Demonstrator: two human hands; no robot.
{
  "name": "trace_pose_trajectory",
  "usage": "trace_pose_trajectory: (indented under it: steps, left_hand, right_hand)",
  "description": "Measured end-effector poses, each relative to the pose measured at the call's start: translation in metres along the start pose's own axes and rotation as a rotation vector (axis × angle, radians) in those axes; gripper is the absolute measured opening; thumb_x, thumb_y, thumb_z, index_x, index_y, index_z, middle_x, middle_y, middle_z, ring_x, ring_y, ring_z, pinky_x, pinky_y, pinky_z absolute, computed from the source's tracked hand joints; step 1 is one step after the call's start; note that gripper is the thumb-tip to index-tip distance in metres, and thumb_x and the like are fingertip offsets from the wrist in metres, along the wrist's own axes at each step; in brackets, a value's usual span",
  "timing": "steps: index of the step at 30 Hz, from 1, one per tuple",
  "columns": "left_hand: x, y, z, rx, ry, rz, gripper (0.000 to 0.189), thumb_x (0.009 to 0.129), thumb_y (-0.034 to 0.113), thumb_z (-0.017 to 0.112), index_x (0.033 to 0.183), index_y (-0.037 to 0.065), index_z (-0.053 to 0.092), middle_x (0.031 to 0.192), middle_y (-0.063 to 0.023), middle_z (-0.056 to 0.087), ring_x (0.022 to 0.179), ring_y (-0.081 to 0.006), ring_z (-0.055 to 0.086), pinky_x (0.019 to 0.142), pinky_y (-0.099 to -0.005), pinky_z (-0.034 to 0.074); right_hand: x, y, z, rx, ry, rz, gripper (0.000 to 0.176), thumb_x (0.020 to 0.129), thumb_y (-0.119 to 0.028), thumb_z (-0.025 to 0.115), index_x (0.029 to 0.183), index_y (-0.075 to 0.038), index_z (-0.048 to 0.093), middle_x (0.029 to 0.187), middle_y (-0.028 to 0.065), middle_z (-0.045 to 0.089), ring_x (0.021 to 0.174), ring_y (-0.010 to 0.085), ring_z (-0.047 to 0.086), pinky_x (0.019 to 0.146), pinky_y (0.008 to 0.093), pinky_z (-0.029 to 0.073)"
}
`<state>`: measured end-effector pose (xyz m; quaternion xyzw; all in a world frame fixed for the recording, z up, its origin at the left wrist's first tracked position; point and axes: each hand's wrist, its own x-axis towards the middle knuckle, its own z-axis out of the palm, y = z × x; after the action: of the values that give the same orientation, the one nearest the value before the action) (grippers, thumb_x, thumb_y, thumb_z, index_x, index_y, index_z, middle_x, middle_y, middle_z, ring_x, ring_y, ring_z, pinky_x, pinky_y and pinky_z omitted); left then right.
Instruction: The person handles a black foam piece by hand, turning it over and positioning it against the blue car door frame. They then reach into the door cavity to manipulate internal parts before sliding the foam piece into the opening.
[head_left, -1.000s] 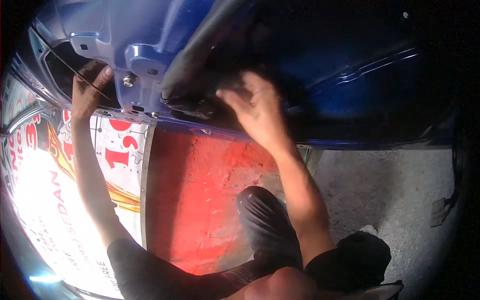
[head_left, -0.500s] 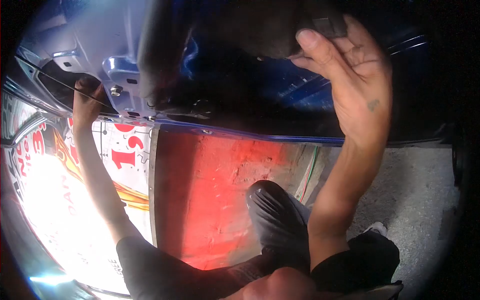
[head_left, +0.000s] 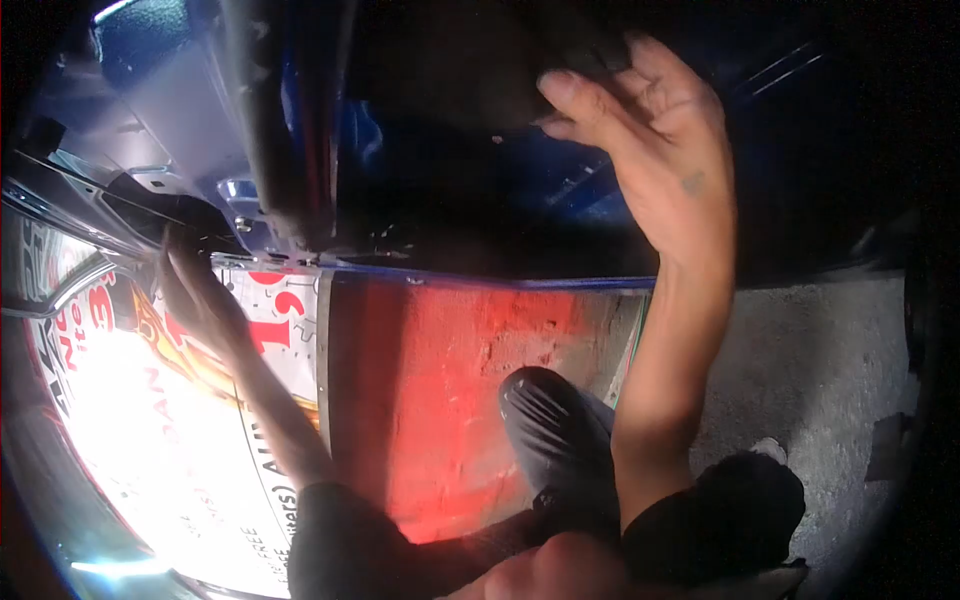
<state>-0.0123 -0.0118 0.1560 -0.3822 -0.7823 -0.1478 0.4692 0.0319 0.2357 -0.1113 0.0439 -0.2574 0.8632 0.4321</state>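
My left hand [head_left: 200, 300] is just below an oval opening [head_left: 165, 210] in a blue painted metal car panel [head_left: 190, 95]. Its fingers look stretched out and slightly blurred, with nothing visible in them. A bolt head [head_left: 243, 224] sits on the panel to the right of that opening. My right hand [head_left: 665, 125] is raised at the dark part of the car, palm turned partly towards me. The thumb and fingers curl around a black piece [head_left: 598, 45] that merges with the shadow, so its kind cannot be made out.
A printed banner [head_left: 290, 340] with red figures and glaring light lies at the left. A red painted surface [head_left: 450, 390] is below the panel's blue edge [head_left: 480, 280]. My bent knee [head_left: 545, 410] is in the middle. Rough grey ground [head_left: 800, 370] is at the right.
My left hand has come down out of the panel opening. My right hand has shifted left in view, still curled at the black piece. The whole view has moved slightly.
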Motion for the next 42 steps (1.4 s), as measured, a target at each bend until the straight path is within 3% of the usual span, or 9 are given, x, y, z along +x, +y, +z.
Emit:
trace_pose_trajectory:
  steps: [3,7,13,16,21,27,30,33,42]
  left_hand:
    - [-0.095,0.037,0.016,0.272,0.335,0.164,0.038,0.103,0.017,0.039,0.119,-0.010,0.060,0.118,-0.0192,0.061,0.103,-0.0277,0.063,0.092,-0.0377,0.054]
    - [-0.197,0.097,0.057,-0.454,-0.372,-0.084,0.053,0.101,0.014,0.045,0.147,-0.007,0.030,0.150,-0.0206,0.036,0.138,-0.0274,0.038,0.113,-0.0407,0.033]
    - [-0.192,0.115,0.170,-0.366,-0.028,-0.612,0.055,0.102,0.018,0.045,0.149,-0.003,0.026,0.149,-0.0183,0.040,0.131,-0.0241,0.045,0.106,-0.0346,0.039]
    - [-0.164,0.086,0.192,-0.737,0.127,-0.799,0.049,0.099,0.018,0.050,0.143,-0.001,0.038,0.141,-0.0177,0.049,0.122,-0.0233,0.052,0.103,-0.0328,0.041]
    - [-0.121,0.065,0.194,0.321,-0.292,-0.276,0.037,0.094,0.017,0.050,0.126,0.000,0.055,0.121,-0.0160,0.063,0.106,-0.0239,0.061,0.093,-0.0332,0.049]
    - [-0.139,-0.014,0.243,-0.527,0.113,-0.464,0.029,0.091,0.025,0.054,0.107,0.002,0.064,0.108,-0.0135,0.066,0.095,-0.0244,0.066,0.081,-0.0383,0.052]
    - [-0.114,0.032,0.230,0.297,-0.230,-0.279,0.032,0.088,0.027,0.061,0.102,-0.001,0.065,0.105,-0.0162,0.065,0.087,-0.0297,0.067,0.076,-0.0413,0.053]
    - [-0.125,0.012,0.240,0.943,-0.236,-0.034,0.052,0.086,0.034,0.064,0.116,-0.008,0.055,0.114,-0.0220,0.061,0.094,-0.0378,0.065,0.084,-0.0441,0.051]
    - [-0.119,0.009,0.244,-0.195,0.070,-0.656,0.088,0.081,0.044,0.070,0.138,-0.011,0.031,0.135,-0.0314,0.046,0.130,-0.0444,0.042,0.109,-0.0472,0.034]
  right_hand:
    - [0.004,0.003,-0.005,-0.053,-0.058,-0.015,0.031,0.086,-0.007,0.073,0.114,0.002,0.063,0.099,0.0086,0.069,0.087,0.0166,0.068,0.076,0.0307,0.059]
    - [0.005,0.002,-0.006,-0.039,-0.081,0.005,0.030,0.086,-0.007,0.073,0.113,0.002,0.063,0.098,0.0111,0.070,0.085,0.0183,0.069,0.076,0.0307,0.059]
    - [0.011,0.008,-0.004,-0.073,-0.102,-0.057,0.027,0.087,-0.015,0.074,0.102,0.005,0.064,0.086,0.0152,0.071,0.076,0.0178,0.071,0.067,0.0283,0.059]
    - [0.013,0.008,-0.001,-0.062,-0.121,-0.035,0.026,0.087,-0.015,0.073,0.103,0.005,0.065,0.087,0.0145,0.071,0.077,0.0178,0.071,0.068,0.0280,0.059]
    - [0.016,0.007,-0.001,-0.013,-0.153,0.010,0.026,0.087,-0.014,0.073,0.105,0.003,0.065,0.090,0.0127,0.071,0.078,0.0174,0.071,0.070,0.0282,0.059]
    - [0.017,0.008,-0.003,-0.033,-0.181,0.004,0.029,0.087,-0.014,0.073,0.110,0.001,0.065,0.091,0.0113,0.072,0.079,0.0168,0.071,0.072,0.0294,0.060]
    - [0.016,-0.001,0.000,-0.015,-0.172,0.029,0.030,0.087,-0.015,0.073,0.111,0.001,0.065,0.094,0.0116,0.072,0.079,0.0174,0.071,0.072,0.0297,0.060]
    - [0.016,0.002,-0.004,-0.047,-0.190,0.012,0.030,0.088,-0.014,0.072,0.112,0.001,0.064,0.097,0.0123,0.071,0.080,0.0179,0.071,0.073,0.0301,0.060]
    - [0.018,-0.011,-0.004,-0.050,-0.218,0.100,0.028,0.089,-0.011,0.070,0.112,0.004,0.062,0.101,0.0129,0.070,0.085,0.0204,0.070,0.078,0.0327,0.058]
